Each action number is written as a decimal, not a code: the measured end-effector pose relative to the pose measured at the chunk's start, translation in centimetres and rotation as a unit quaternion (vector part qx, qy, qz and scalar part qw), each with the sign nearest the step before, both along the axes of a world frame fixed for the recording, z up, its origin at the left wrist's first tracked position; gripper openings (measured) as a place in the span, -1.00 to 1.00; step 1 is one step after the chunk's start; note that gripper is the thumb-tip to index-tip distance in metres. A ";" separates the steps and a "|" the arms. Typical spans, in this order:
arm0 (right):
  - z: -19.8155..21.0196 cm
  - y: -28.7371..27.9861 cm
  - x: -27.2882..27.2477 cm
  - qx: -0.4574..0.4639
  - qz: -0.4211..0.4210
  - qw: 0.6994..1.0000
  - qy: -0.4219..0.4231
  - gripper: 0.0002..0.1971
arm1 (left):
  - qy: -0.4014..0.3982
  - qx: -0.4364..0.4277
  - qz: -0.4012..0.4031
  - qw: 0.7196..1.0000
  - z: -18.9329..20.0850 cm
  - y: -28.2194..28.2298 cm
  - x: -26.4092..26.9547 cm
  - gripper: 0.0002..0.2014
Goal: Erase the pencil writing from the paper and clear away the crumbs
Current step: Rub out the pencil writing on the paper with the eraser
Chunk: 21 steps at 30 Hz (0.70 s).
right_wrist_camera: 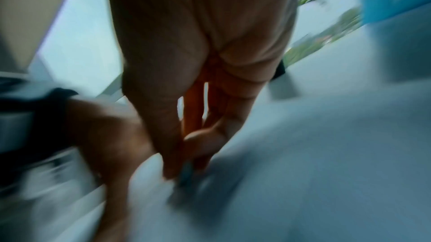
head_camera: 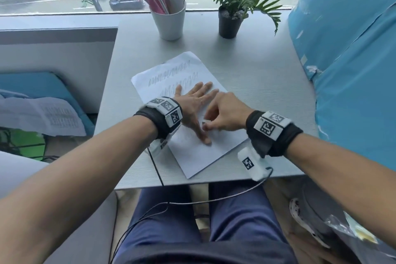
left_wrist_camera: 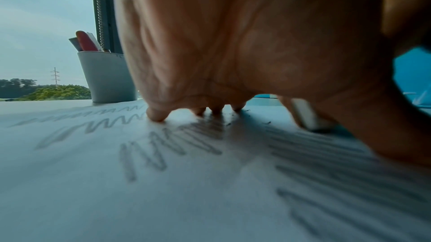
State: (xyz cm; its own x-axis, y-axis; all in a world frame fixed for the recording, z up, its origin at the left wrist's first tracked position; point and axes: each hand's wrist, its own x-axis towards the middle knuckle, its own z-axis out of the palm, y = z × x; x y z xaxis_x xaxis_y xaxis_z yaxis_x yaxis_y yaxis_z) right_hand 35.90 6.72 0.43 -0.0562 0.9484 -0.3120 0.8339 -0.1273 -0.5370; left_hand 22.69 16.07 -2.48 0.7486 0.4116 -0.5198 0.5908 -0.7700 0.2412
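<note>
A white sheet of paper (head_camera: 192,152) lies slanted on the grey table, with rows of pencil zigzags (head_camera: 169,76) across its far half. My left hand (head_camera: 197,103) lies flat on the sheet with fingers spread, pressing it down. My right hand (head_camera: 222,113) pinches a small white eraser (head_camera: 206,122) against the paper, just beside my left thumb. In the left wrist view the eraser (left_wrist_camera: 305,115) stands on the paper (left_wrist_camera: 116,200) among pencil strokes (left_wrist_camera: 149,153), with dark crumbs (left_wrist_camera: 267,122) near the fingertips (left_wrist_camera: 158,115). The right wrist view is blurred; the fingers (right_wrist_camera: 172,163) hold something small and pale.
A white cup (head_camera: 169,17) holding pens and a potted green plant in a black pot (head_camera: 229,21) stand at the table's far edge by the window. A blue covered surface (head_camera: 353,60) rises at the right. Cables trail from the wrist cameras over my lap.
</note>
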 end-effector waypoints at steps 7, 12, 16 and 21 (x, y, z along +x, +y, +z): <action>0.0 0.1 0.0 0.009 0.009 1.000 0.001 -0.76 | -0.004 -0.003 0.003 1.000 0.2 -0.2 -0.1 0.61; 0.2 1.3 1.0 0.048 -0.066 0.997 0.007 -0.91 | -0.007 -0.004 0.002 1.000 0.3 -0.4 -0.2 0.59; 0.3 1.1 0.3 0.019 -0.018 1.000 -0.001 -0.86 | -0.012 0.001 0.000 1.000 0.0 -0.3 0.0 0.60; 0.2 0.8 -0.3 0.004 0.001 1.000 -0.006 -0.79 | -0.011 0.002 -0.005 1.000 0.1 -0.2 -0.1 0.61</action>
State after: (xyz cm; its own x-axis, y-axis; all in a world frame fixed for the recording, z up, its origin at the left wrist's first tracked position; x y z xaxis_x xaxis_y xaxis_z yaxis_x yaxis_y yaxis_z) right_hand 35.56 7.55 0.62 -0.0554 0.9504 -0.3060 0.8405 -0.1211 -0.5281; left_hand 22.58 15.89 -2.41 0.7645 0.4055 -0.5012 0.5769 -0.7773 0.2511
